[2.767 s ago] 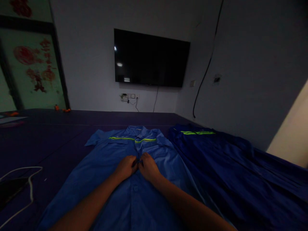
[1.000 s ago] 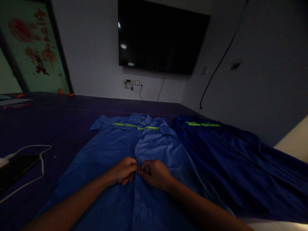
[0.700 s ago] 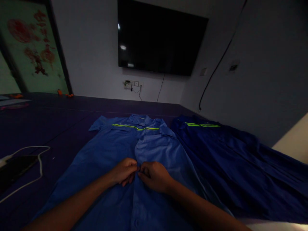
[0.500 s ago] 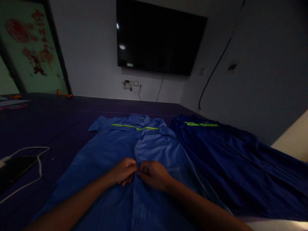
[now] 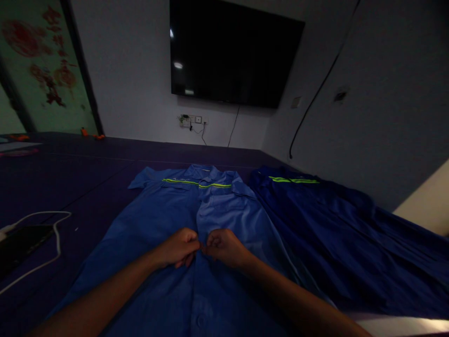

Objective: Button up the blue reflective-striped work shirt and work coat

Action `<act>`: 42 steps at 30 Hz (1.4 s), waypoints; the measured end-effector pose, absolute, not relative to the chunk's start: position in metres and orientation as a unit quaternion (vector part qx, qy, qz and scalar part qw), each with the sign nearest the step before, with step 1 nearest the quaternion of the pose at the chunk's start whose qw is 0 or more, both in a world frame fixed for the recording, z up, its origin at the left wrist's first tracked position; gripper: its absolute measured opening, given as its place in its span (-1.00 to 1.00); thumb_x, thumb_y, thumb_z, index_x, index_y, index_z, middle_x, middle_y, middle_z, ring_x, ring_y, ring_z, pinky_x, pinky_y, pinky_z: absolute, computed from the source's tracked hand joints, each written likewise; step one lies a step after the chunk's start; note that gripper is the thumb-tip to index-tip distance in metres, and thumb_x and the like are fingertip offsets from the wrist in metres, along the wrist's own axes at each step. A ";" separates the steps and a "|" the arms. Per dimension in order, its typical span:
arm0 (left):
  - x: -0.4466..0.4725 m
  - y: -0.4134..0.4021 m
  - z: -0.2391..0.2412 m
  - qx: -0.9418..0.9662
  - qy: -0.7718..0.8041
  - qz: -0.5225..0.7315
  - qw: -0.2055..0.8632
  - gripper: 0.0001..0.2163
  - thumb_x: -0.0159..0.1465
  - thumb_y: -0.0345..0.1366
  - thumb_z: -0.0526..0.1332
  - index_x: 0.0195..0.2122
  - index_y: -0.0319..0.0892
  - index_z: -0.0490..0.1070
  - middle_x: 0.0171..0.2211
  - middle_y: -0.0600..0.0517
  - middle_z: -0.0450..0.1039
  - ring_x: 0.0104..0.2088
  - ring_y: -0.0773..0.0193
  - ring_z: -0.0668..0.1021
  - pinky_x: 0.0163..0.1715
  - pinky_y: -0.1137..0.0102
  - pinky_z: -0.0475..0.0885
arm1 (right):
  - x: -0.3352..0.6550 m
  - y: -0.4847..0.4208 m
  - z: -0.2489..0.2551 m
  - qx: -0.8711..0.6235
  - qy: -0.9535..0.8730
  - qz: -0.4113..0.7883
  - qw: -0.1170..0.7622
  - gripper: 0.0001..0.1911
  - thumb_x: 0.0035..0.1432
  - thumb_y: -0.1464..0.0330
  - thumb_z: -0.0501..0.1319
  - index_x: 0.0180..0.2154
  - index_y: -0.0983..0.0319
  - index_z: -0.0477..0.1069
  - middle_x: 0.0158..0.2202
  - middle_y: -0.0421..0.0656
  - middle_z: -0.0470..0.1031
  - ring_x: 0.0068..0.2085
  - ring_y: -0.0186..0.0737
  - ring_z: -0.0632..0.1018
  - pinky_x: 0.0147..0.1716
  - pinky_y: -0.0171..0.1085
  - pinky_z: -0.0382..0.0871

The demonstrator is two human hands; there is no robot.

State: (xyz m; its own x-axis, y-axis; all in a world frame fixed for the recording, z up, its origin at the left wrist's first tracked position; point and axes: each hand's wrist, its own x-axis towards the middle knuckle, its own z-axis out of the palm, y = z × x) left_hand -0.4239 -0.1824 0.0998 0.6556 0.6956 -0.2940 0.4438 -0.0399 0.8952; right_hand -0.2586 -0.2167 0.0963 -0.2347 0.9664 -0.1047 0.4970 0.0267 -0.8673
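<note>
A light blue short-sleeved shirt point(image 5: 224, 213) lies spread out face up before me, its collar at the far end and a yellow-green stripe across the chest. My left hand point(image 5: 182, 245) is closed, pinching the shirt's front placket near the middle. Right beside it, my right hand point(image 5: 224, 247) is also closed on the placket edge, thumb and forefinger together. The fingertips of both hands nearly meet; any button between them is hidden. Lower on the placket a button point(image 5: 199, 321) shows.
A dark blue garment point(image 5: 336, 224) with a yellow-green stripe lies at the right. On the left, a black phone-like device point(image 5: 28, 245) lies with a white cable point(image 5: 58, 238) on the dark purple surface point(image 5: 87, 182). A television point(image 5: 235, 51) hangs on the far wall.
My right hand's fingers have shifted slightly and curled more at the placket. My left hand keeps its pinch in nearly the same place. The view has tilted a little.
</note>
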 end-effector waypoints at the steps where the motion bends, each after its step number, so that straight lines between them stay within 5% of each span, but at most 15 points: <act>1: -0.423 -0.183 0.100 0.714 0.400 0.110 0.564 -0.79 0.10 -0.22 -0.01 -0.62 -0.20 0.15 -0.78 0.17 0.26 -0.84 0.53 0.18 -0.80 0.57 -0.04 | -0.259 -0.216 0.096 -0.557 -0.656 0.428 0.275 -0.88 -0.11 0.42 0.20 -0.59 0.27 0.27 -0.71 -0.32 0.29 -0.66 -0.45 0.34 -0.68 -0.48 0.08; 16: -0.423 -0.185 0.100 0.712 0.411 0.146 0.550 -0.65 0.11 0.04 -0.05 -0.53 -0.18 0.16 -0.75 0.19 0.22 -0.82 0.50 0.16 -0.79 0.54 -0.02 | -0.249 -0.214 0.097 -0.476 -0.645 0.516 0.301 -0.81 -0.07 0.29 0.23 -0.50 0.30 0.34 -0.68 -0.28 0.35 -0.72 -0.52 0.26 -0.74 -0.50 0.08; 24: -0.423 -0.190 0.107 0.852 0.388 0.139 0.323 -0.71 0.02 -0.07 0.16 -0.56 -0.22 0.26 -0.63 0.13 0.26 -0.59 0.42 0.30 -0.62 0.51 0.08 | -0.248 -0.215 0.092 -0.465 -0.694 0.459 0.303 -0.94 -0.04 0.42 0.19 -0.49 0.29 0.34 -0.61 -0.26 0.39 -0.58 -0.43 0.41 -0.57 -0.45 0.25; 31: -0.424 -0.193 0.106 0.895 0.396 0.089 0.184 -0.73 0.12 -0.09 0.07 -0.50 -0.21 0.33 -0.57 0.06 0.35 -0.57 0.39 0.32 -0.56 0.48 0.09 | -0.247 -0.214 0.088 -0.470 -0.732 0.401 0.286 -0.95 0.00 0.41 0.17 -0.45 0.28 0.34 -0.60 -0.26 0.38 -0.58 -0.43 0.39 -0.59 -0.46 0.21; 38: -0.423 -0.192 0.108 0.890 0.407 0.057 0.199 -0.74 0.13 -0.10 0.09 -0.47 -0.20 0.36 -0.53 0.04 0.40 -0.52 0.35 0.38 -0.52 0.47 0.14 | -0.247 -0.213 0.088 -0.474 -0.762 0.347 0.273 -0.79 0.15 0.36 0.03 -0.46 0.28 0.34 -0.59 -0.24 0.38 -0.57 -0.43 0.38 -0.57 -0.46 0.19; 42: -0.423 -0.191 0.108 0.882 0.409 0.064 0.226 -0.75 0.12 -0.11 0.10 -0.50 -0.20 0.35 -0.54 0.06 0.39 -0.52 0.36 0.38 -0.53 0.48 0.13 | -0.247 -0.215 0.091 -0.471 -0.767 0.317 0.298 -0.84 0.12 0.37 0.07 -0.25 0.26 0.34 -0.54 -0.26 0.38 -0.54 -0.42 0.38 -0.58 -0.46 0.16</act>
